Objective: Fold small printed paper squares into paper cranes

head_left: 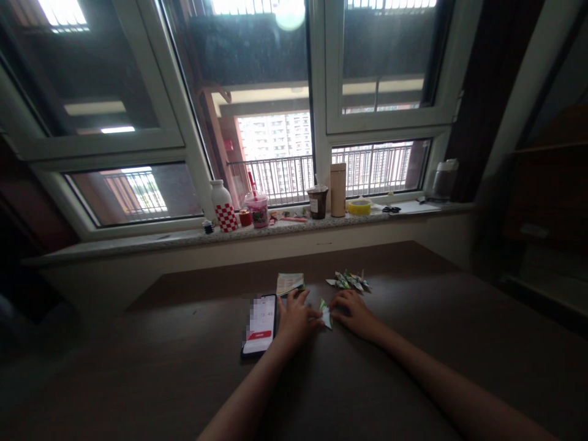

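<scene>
A small folded piece of white and green paper (326,316) lies on the brown table between my two hands. My left hand (294,318) rests beside it with fingers spread, and its thumb touches the paper's left edge. On the other side, my right hand (353,311) has curled fingers closed at the paper's right edge; the fingertips are partly hidden. Several folded paper pieces with pointed ends (349,281) sit in a cluster beyond my right hand. Past my left fingertips is a stack of printed paper sheets (289,283).
A phone (260,324) with a lit screen lies just left of my left hand. Along the windowsill (184,240) stand a checkered bottle (225,211), a pink drink cup (257,209), a dark drink cup (317,202), a tan flask (338,190) and a yellow tape roll (359,207).
</scene>
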Demonstrator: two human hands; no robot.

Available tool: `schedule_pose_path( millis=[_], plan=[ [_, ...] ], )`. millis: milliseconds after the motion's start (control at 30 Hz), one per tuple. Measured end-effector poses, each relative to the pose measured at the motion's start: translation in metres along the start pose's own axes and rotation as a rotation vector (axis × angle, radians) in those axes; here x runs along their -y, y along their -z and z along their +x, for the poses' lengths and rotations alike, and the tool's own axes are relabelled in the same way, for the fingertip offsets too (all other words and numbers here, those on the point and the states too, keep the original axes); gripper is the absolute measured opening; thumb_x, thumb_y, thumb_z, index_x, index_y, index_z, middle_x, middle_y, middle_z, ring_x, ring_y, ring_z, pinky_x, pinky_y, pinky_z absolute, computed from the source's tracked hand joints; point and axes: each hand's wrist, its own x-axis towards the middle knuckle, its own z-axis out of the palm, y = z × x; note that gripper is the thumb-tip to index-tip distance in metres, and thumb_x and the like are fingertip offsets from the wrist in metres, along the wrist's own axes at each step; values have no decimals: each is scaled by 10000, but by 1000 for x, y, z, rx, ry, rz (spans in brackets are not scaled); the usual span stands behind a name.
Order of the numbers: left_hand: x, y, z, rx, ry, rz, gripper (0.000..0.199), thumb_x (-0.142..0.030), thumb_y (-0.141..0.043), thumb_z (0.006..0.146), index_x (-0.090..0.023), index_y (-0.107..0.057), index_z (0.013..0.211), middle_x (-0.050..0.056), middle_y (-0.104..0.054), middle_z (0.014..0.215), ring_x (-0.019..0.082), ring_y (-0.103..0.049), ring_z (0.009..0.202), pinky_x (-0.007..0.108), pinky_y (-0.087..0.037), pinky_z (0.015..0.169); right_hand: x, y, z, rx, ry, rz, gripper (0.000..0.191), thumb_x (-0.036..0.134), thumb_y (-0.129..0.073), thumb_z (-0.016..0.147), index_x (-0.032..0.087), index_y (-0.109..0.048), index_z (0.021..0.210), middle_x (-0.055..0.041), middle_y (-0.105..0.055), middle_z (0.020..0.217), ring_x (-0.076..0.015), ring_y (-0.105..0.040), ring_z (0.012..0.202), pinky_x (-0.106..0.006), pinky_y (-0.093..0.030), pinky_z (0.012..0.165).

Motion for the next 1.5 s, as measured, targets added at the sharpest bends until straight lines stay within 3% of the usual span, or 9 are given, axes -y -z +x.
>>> schedule_pose_path(
  millis=[167, 333, 600, 933, 1133, 1367, 1500],
  plan=[
    [-2, 3, -1, 11, 9, -8, 235, -461, -694, 792, -393, -752, 1009, 38, -443, 1507, 388, -236, 1428, 732, -25, 1099, -4, -1, 1, -10, -11, 26, 161, 353, -608, 873, 216, -686, 904, -78, -638, 1086, -247, -518, 1108, -444, -392, 1006],
    [1, 1, 0, 9, 12, -14, 230, -467, -694, 790, -399, -754, 1001, 39, -440, 1508, 388, -237, 1428, 733, -28, 1097, -6, 0, 0, -15, 38, 58, 56, 230, -659, 807, 218, -707, 834, -63, -642, 1072, -239, -522, 1110, -428, -386, 1010],
    [2, 1, 0, 17, 22, -47, 236, -474, -694, 786, -394, -755, 1000, 34, -427, 1515, 390, -217, 1433, 734, -18, 1098, -4, 1, 0, -8, 123, 90, 203, 86, -624, 755, 245, -744, 791, -40, -673, 945, -233, -538, 1056, -420, -400, 983],
    [2, -3, 0, -3, 22, -47, 265, -524, -584, 845, -360, -781, 914, 39, -444, 1503, 369, -224, 1430, 722, -2, 1099, 0, 7, -2, 17, 96, 64, 110, 189, -683, 759, 253, -748, 819, -39, -671, 955, -250, -521, 1096, -435, -367, 1019],
    [-1, -2, -1, -5, 35, -58, 291, -522, -555, 863, -347, -783, 910, 50, -446, 1501, 374, -234, 1426, 734, -9, 1092, 3, 10, -3, 36, 87, 56, 143, 378, -723, 776, 258, -752, 850, -47, -655, 988, -257, -515, 1108, -430, -369, 1014],
    [1, -5, -1, -35, 30, -66, 312, -521, -538, 877, -333, -784, 912, 62, -458, 1490, 353, -262, 1419, 710, -28, 1111, -1, 3, -2, -16, 123, 14, 164, 389, -667, 845, 244, -741, 825, -54, -665, 947, -256, -518, 1112, -441, -372, 1021],
    [2, -4, -1, -36, 10, -69, 290, -572, -610, 816, -378, -767, 964, 64, -458, 1489, 361, -256, 1423, 716, -18, 1103, -2, -2, -1, -45, 135, -34, 178, 361, -608, 893, 224, -714, 854, -68, -667, 1022, -253, -521, 1119, -448, -388, 1016]
  ],
)
